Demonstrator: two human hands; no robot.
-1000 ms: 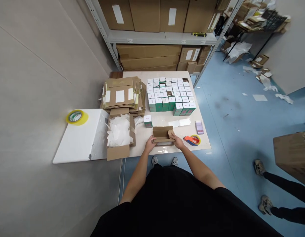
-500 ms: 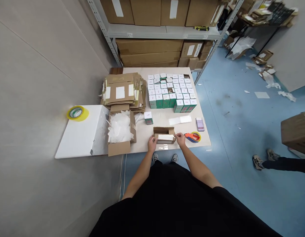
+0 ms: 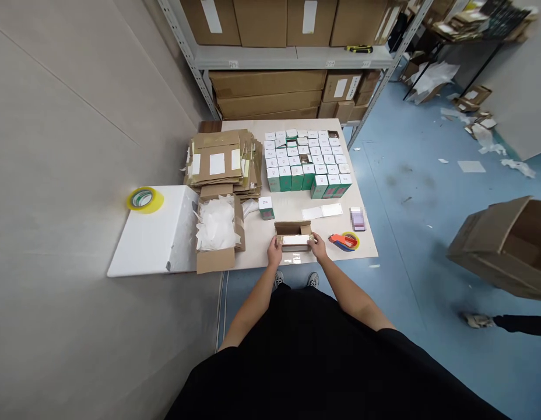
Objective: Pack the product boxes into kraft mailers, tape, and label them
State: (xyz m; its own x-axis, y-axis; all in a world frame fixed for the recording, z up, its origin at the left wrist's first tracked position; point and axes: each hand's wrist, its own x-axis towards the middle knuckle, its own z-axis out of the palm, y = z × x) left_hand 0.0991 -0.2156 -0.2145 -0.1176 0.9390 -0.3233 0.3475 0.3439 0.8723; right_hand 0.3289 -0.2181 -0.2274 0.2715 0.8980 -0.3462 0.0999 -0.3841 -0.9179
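Two hands were on one small cardboard box (image 3: 293,235), which sat on the table (image 3: 292,205) close to its near edge, directly in front of the person. The left hand (image 3: 274,252) gripped the box's left end and the right hand (image 3: 318,249) its right end. The fingers of each were curled in and pressed against the cardboard, though the individual fingertips were too small to make out. A white strip (image 3: 295,240) lay across the near part of the box, and a back flap stood up behind it. An orange tape dispenser (image 3: 343,240) lay just beside the right hand, and a single green-and-white carton (image 3: 266,208) stood near the box, behind and to its left. In my judgement, the step would go best with even pressure at both ends, the base kept flat on the table and the side walls held square, so no flap buckles. The right hand could take the dispenser without the left letting go. An open carton of white packing (image 3: 218,230) stood to the left, within reach. A co-worker's large box (image 3: 506,245) was well apart, to the right.
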